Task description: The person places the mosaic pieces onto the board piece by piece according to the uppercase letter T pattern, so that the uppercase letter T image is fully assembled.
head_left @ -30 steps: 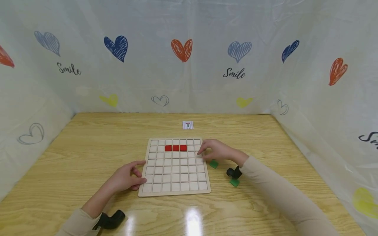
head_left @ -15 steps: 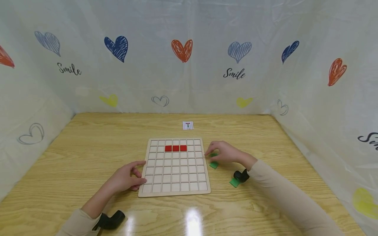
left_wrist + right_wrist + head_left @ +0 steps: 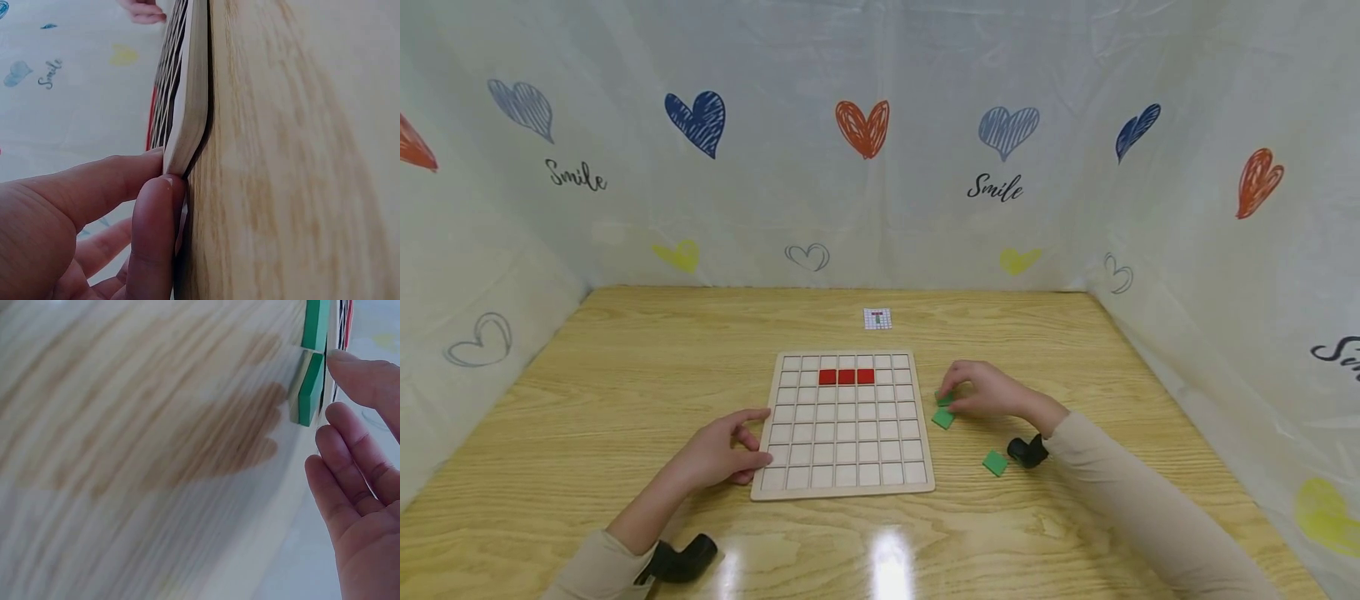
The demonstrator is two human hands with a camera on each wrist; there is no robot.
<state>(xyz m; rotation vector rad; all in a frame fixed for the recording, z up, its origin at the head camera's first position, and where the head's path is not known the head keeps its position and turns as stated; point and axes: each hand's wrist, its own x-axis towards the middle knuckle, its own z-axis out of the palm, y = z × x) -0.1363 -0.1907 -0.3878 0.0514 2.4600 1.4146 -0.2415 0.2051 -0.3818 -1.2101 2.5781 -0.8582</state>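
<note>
A wooden grid board (image 3: 850, 493) lies on the table, with red square tiles (image 3: 846, 377) in three cells of its second row. My left hand (image 3: 718, 450) holds the board's left edge near its near corner. In the left wrist view, my thumb and a finger meet the board edge (image 3: 187, 134). My right hand (image 3: 988, 390) is just over two green tiles (image 3: 943, 418) beside the board, its fingertips partly covering the farther one. In the right wrist view, its thumb and fingers are apart beside the green tiles (image 3: 310, 390); whether a fingertip touches one is unclear.
Another green tile (image 3: 996, 463) lies nearer me on the right. A small printed card (image 3: 877, 318) with a red and green T on a grid lies beyond the board. A wall sheet with printed hearts encloses the table. Black wrist mounts (image 3: 683, 558) stick out near the sleeves.
My right hand has moved right, from over the board's right edge to the green tiles beside it. The green tile nearer me is now uncovered. My left hand has stayed in place.
</note>
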